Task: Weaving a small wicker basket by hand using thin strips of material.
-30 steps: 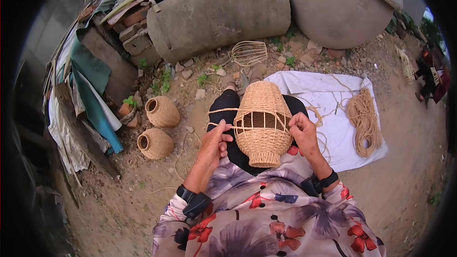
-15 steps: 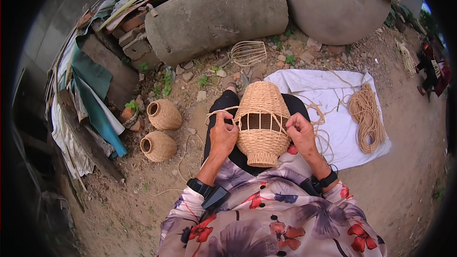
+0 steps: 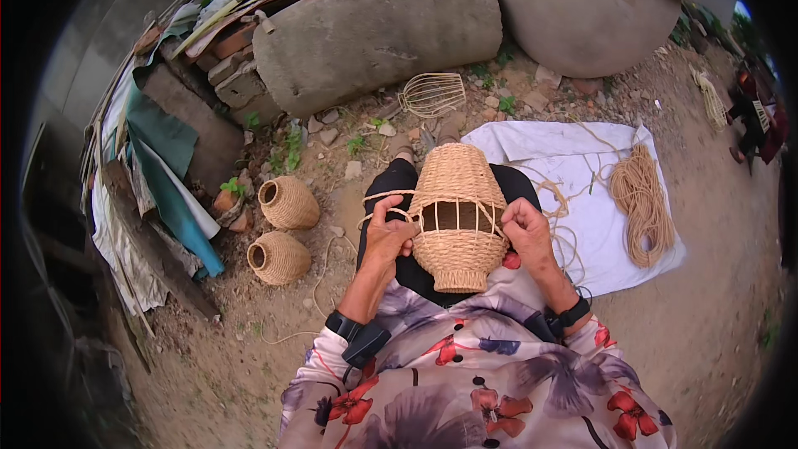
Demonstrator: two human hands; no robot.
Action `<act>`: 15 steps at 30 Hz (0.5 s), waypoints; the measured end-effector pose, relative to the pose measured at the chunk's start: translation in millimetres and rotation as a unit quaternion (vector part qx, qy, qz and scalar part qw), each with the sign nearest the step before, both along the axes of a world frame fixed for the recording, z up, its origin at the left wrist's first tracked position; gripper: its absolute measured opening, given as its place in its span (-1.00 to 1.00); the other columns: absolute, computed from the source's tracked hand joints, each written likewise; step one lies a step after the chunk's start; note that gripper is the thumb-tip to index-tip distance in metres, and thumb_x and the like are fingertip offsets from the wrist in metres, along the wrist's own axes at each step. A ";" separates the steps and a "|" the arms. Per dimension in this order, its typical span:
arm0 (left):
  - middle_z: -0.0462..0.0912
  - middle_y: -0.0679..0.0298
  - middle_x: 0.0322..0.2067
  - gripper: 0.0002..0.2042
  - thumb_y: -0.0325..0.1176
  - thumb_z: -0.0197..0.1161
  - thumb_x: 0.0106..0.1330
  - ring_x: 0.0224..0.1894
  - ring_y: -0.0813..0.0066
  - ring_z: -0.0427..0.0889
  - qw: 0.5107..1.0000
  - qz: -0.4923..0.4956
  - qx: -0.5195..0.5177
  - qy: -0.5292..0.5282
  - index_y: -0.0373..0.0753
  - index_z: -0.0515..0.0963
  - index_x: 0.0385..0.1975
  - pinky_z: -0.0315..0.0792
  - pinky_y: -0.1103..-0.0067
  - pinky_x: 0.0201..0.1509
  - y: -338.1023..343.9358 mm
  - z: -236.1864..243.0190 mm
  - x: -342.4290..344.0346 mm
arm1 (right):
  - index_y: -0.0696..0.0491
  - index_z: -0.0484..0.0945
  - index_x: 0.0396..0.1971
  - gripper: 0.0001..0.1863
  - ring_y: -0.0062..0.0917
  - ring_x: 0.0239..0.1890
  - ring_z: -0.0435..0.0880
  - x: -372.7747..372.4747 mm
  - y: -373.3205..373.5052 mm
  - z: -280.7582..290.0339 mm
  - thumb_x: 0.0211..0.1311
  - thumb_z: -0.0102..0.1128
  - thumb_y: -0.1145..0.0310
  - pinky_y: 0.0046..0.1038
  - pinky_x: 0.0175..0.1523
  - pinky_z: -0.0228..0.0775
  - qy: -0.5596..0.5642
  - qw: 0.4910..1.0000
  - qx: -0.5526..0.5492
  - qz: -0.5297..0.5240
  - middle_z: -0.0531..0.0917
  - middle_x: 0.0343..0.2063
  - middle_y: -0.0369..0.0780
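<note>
A half-woven basket (image 3: 457,175) lies across my lap, its narrow rim toward me. Around its middle runs an unwoven band where bare upright ribs show over the dark inside. At the band's left end, my left hand (image 3: 389,237) pinches a twisted straw cord (image 3: 389,194), which loops out beyond the fingers. Closed against the basket's right side at the same band, my right hand (image 3: 527,231) grips the weave with thumb and fingertips. Whether a strand also lies in the right fingers is hidden.
Two small finished baskets (image 3: 288,202) lie on the dirt at left. On a white sheet (image 3: 532,145) at right rests a coiled cord bundle (image 3: 642,208). Ahead are a bare rib frame (image 3: 433,93) and a concrete cylinder (image 3: 378,33). Another person (image 3: 755,120) is at far right.
My left hand has shifted slightly down and left, and a loop of cord now shows above its fingers. My right hand stays at the basket's right side.
</note>
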State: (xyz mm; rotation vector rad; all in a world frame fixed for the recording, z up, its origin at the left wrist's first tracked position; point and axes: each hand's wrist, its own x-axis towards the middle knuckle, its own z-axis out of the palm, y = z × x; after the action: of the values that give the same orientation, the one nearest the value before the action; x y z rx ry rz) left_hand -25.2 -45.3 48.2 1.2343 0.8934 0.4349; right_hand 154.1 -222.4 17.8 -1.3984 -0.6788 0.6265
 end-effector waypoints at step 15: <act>0.47 0.26 -0.41 -0.61 -0.52 0.14 0.23 -0.58 0.67 0.32 0.915 0.053 -0.250 -0.313 -0.06 0.27 0.04 0.19 0.72 -0.58 -25.8 33.0 -25.2 | 0.08 0.41 -0.42 -0.93 -0.81 -0.68 0.28 26.2 -1.8 12.3 0.10 0.09 0.55 -0.69 -0.57 0.15 0.030 0.997 -0.057 0.039 0.44 -0.63 -0.41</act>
State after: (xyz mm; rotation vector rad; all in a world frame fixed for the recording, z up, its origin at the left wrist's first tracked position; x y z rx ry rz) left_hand -50.4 -71.1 81.2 0.5166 0.4671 0.5993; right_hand 180.3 -224.2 30.1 -1.4575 -0.6606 0.7764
